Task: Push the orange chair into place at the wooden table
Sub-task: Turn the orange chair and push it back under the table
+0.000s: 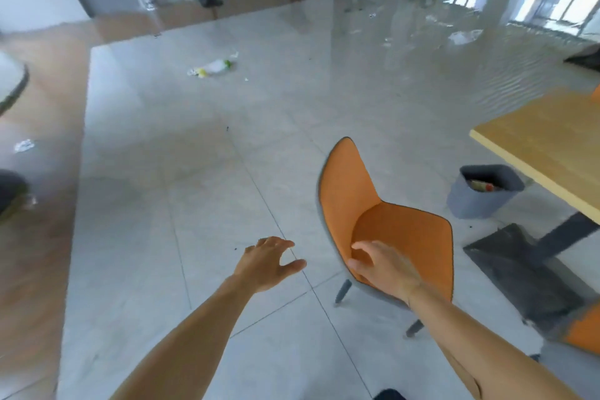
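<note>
Far left: brown wood-look floor strip (35,114), a crumpled clear wrapper (23,145) on it. Grey tiled floor (181,172) fills the middle, with a plastic bag of litter (212,67) lying further back. Left hand (267,261) is released, fingers spread, hovering over bare tiles, touching nothing, just left of the chair. Right hand (381,266) is over the near edge of the seat, fingers loosely curled, looks to be in contact with the rim; can't tell if it's a real grasp. Orange chair (386,221) stands on the tiles, backrest to the left, seat pointing right toward the table, clear of it with a gap between. Grey waste bin (480,201) sits beside the table edge. Wooden table (552,140) at right, dark base (526,273) underneath. Another orange seat (584,331) partly visible at the right edge.
</note>
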Demonstrator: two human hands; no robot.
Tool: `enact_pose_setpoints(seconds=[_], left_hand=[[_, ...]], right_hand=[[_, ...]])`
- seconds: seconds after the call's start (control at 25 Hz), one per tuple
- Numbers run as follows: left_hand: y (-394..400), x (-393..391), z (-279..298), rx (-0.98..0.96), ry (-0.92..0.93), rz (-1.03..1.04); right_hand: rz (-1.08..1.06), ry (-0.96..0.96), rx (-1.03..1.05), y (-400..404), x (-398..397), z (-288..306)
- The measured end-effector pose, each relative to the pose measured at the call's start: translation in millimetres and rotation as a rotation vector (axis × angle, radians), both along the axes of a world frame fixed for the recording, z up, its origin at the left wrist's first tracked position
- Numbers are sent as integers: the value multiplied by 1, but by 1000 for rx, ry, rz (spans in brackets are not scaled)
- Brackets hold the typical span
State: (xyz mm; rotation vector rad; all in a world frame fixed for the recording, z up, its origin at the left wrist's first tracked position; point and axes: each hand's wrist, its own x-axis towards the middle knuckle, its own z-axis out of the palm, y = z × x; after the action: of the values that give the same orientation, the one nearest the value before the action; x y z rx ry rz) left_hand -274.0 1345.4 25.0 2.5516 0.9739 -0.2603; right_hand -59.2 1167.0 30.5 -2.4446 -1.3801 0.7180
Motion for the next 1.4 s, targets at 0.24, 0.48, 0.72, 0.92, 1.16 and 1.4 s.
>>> enact_pose_setpoints(seconds=[0.24,0.48,0.72,0.92,1.16,1.4], left_hand=[[78,-3,0,-30,-86,70],[159,74,-7,-44,-57,-8],[229,190,-9,-25,91,-224],[261,279,-14,4,231,-575],[281,375,-28,260,398,-1184],[286,431,-63,234,476,-1628]], right_hand=[[66,-43,48,109,0,-2],[-42,-52,92,175,65,-19],[-136,27,-1,207,130,-39],[-194,92,-92,212,156,-55],[-407,289,-38,219,152,-71],[-716,438,20,265,130,-79]])
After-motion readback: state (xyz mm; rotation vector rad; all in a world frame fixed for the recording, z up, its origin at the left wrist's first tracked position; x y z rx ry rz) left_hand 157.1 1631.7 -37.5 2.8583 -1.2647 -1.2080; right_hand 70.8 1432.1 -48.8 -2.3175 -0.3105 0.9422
